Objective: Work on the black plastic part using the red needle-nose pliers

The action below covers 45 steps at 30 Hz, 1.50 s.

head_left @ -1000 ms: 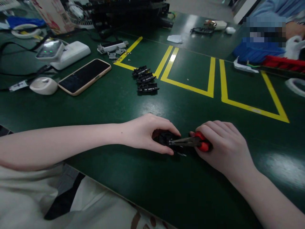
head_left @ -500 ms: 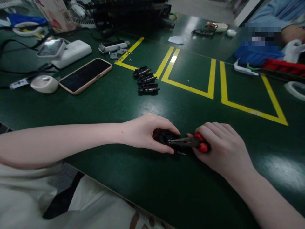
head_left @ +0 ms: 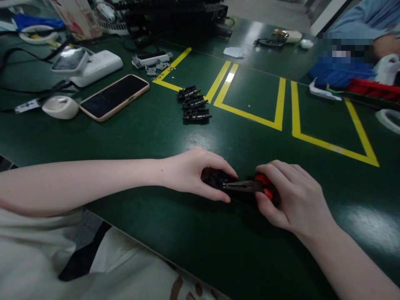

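Observation:
My left hand (head_left: pixel 196 174) is closed around a small black plastic part (head_left: pixel 216 180) that rests on the green table (head_left: pixel 193 237). My right hand (head_left: pixel 292 196) grips the red handles of a pair of needle-nose pliers (head_left: pixel 250 186). The pliers' thin jaws point left and reach into the black part between my two hands. Most of the part is hidden under my left fingers.
Three more black parts (head_left: pixel 195 104) lie in a row beside the yellow tape lines (head_left: pixel 250 112). A phone (head_left: pixel 114 97), a white device (head_left: pixel 90 66) and a white puck (head_left: pixel 61 106) lie at the left. Another person's blue sleeve (head_left: pixel 359 21) and a red tray (head_left: pixel 373 87) are at the far right.
My right hand has shifted slightly and turned on the pliers, with the fingers curling lower over the red handles. My left hand stays on the black part.

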### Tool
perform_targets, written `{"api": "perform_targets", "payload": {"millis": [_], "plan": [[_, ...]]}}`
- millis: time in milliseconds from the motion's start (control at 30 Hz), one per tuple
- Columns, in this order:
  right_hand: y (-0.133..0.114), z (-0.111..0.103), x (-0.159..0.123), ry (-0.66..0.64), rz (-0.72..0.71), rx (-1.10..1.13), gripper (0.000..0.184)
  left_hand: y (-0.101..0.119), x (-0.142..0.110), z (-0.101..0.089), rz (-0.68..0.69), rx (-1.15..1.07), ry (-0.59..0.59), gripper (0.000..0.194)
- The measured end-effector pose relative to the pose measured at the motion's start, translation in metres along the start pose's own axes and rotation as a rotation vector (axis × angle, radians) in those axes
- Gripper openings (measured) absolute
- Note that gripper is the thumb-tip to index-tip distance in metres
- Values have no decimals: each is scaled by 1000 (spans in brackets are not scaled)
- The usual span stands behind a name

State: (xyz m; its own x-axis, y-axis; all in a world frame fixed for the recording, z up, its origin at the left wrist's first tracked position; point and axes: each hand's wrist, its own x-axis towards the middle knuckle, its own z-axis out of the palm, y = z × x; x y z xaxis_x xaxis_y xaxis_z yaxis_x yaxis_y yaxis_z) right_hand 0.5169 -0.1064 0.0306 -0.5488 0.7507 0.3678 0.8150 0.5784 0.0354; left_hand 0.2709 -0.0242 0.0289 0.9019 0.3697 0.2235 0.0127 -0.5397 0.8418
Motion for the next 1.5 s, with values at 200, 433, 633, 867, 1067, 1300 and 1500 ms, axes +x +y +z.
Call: {"api": "perform_targets", "payload": {"millis": [200,433,633,867,1067,1300,1500], "plan": [[1,2,-5,60,58,36,33,2,0,-1,-46,-18,2,40],[0,0,-4,116,68,23,21,2,0,0,-41,-42,-10,39],[0,0,-3,144,50,13,20,3,0,1,-33,-56,-28,38],[0,0,-5,127,79,35,19,3,0,0,-50,-67,-52,36],[-1,0,-4,134,86,62,18,2,0,0,-43,-77,-54,36],[-1,2,-3,155,68,78,20,2,0,0,-54,-71,-44,36],[-2,2,-4,148,96,85,21,2,0,0,-63,-50,-34,36]]}}
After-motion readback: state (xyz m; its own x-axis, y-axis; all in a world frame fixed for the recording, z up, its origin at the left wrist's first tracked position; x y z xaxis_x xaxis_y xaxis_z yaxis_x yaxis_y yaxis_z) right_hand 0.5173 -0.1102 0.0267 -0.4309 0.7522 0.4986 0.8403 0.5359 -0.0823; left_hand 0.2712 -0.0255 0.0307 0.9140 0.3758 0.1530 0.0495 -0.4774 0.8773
